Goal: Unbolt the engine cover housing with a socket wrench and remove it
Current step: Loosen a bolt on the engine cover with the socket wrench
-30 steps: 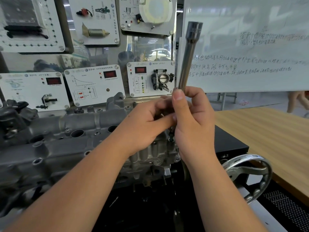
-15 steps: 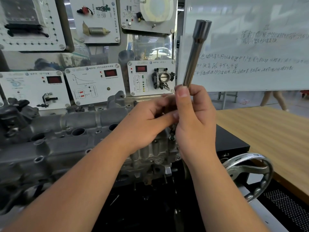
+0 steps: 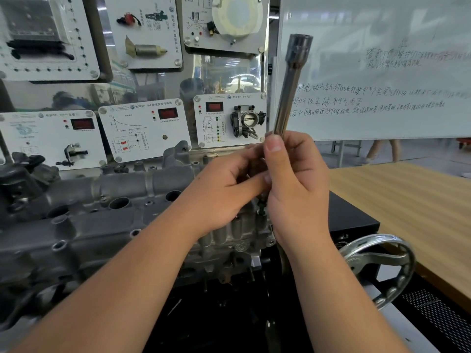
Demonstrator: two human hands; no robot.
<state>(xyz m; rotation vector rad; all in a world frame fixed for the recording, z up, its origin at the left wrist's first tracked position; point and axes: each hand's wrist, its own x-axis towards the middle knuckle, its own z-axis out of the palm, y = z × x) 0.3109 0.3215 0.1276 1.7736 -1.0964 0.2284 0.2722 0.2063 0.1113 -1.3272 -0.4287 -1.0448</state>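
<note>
our right hand (image 3: 297, 189) grips the wrench (image 3: 290, 85) shaft, which has tipped slightly rightward above it; our left hand (image 3: 226, 189) pinches something at its base, unclear what. the engine cover (image 3: 107, 200) sits below-left, still bolted, we judge.

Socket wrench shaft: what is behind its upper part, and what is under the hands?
Behind the socket wrench is the whiteboard with handwriting. Below the right hand and left hand lies the engine cover housing; the wrench's lower end is mostly covered.
</note>
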